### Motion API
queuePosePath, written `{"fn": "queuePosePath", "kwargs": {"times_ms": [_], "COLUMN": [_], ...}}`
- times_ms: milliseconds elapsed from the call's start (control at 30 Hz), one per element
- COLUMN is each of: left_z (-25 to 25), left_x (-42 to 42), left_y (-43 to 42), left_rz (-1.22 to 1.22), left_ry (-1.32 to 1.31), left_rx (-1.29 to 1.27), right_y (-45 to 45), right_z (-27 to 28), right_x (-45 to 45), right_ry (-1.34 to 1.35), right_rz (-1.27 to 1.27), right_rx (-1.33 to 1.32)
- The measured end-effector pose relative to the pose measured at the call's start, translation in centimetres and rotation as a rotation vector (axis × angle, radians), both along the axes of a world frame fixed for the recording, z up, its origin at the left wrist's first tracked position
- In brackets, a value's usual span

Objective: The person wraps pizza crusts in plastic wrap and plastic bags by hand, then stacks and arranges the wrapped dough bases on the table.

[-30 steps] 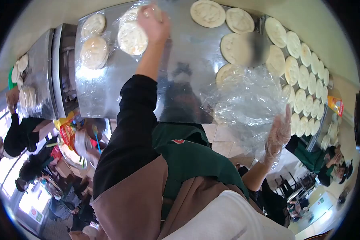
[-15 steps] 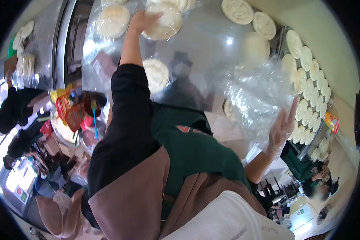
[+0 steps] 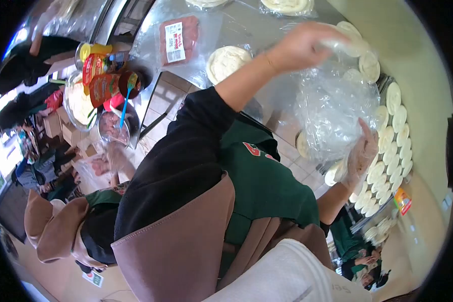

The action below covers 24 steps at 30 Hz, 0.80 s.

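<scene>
My left hand (image 3: 307, 45) reaches across the metal table, its fingers smeared by motion. A blurred whitish shape (image 3: 346, 47) shows at the fingertips; I cannot tell whether the hand holds it. A clear plastic glove covers my right hand (image 3: 361, 157), with one finger extended and the others bent. It grips a crumpled clear plastic sheet (image 3: 332, 108) at the edge; the exact hold is partly hidden. Below my left forearm lies a round of pale dough (image 3: 229, 64) on plastic. Two more dough rounds (image 3: 287, 5) (image 3: 206, 2) sit at the far edge.
A labelled pack of reddish meat (image 3: 178, 41) lies on the table's left. Several pale rounds (image 3: 388, 151) stand in rows at the right. Left are a bowl of meat (image 3: 115, 126), a blue-handled brush (image 3: 128, 98) and a co-worker's gloved hand (image 3: 120, 160).
My left hand has left a dough round and swung right toward the plastic sheet. The view has turned, bringing the meat pack into sight. My right hand stays beside the sheet.
</scene>
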State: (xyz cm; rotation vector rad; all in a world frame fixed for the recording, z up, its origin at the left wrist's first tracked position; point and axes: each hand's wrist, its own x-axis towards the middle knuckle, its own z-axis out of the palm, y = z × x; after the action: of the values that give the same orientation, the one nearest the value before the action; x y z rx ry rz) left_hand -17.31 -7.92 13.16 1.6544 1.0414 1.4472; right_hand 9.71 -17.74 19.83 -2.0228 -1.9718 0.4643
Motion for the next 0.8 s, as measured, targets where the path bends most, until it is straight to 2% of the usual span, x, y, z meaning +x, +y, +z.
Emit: {"fn": "queuePosePath", "kwargs": {"times_ms": [33,67,100,133,200,267,300,500,567,633,700,733,800], "left_z": [1.4,2.5,3.3,4.0,4.6,4.5,4.4,6.7,7.2,7.6,8.3,8.2,7.7], "left_x": [0.6,1.0,1.4,2.0,3.0,3.2,3.0,1.9,2.2,1.8,1.5,1.4,1.2], "left_y": [-1.4,-2.7,-3.9,-5.0,-7.0,-8.3,-8.8,-11.5,-12.3,-12.3,-12.2,-12.0,-11.2], "left_rz": [-0.027,-0.020,-0.115,-0.219,-0.251,-0.280,-0.293,-0.479,-0.520,-0.524,-0.296,-0.301,-0.097], "left_ry": [0.154,0.152,0.218,0.276,0.260,0.252,0.284,0.434,0.473,0.523,0.520,0.519,-0.005], "left_rx": [0.164,0.175,0.286,0.405,0.450,0.484,0.452,0.404,0.388,0.415,0.334,0.339,0.043], "right_y": [0.3,0.7,1.0,0.9,0.7,1.0,0.9,0.0,-0.4,-0.3,-0.4,-0.4,-0.3], "right_z": [-0.1,-0.2,-0.3,-1.6,-4.9,-0.8,-0.7,-0.5,1.5,1.0,2.7,2.6,2.2], "right_x": [0.1,0.3,0.9,2.3,6.3,-0.3,0.0,0.0,-0.4,0.3,-0.3,-0.1,0.2], "right_ry": [0.002,0.119,0.229,0.214,1.672,1.511,1.511,1.538,1.206,1.124,1.136,1.136,0.783], "right_rz": [0.015,0.037,0.047,0.027,-0.136,-0.567,-0.577,-0.359,-0.135,-0.142,-0.206,-0.209,0.079], "right_rx": [0.008,-0.012,-0.025,-0.002,-0.098,-0.093,-0.060,-0.155,-0.193,-0.117,-0.080,-0.073,0.256]}}
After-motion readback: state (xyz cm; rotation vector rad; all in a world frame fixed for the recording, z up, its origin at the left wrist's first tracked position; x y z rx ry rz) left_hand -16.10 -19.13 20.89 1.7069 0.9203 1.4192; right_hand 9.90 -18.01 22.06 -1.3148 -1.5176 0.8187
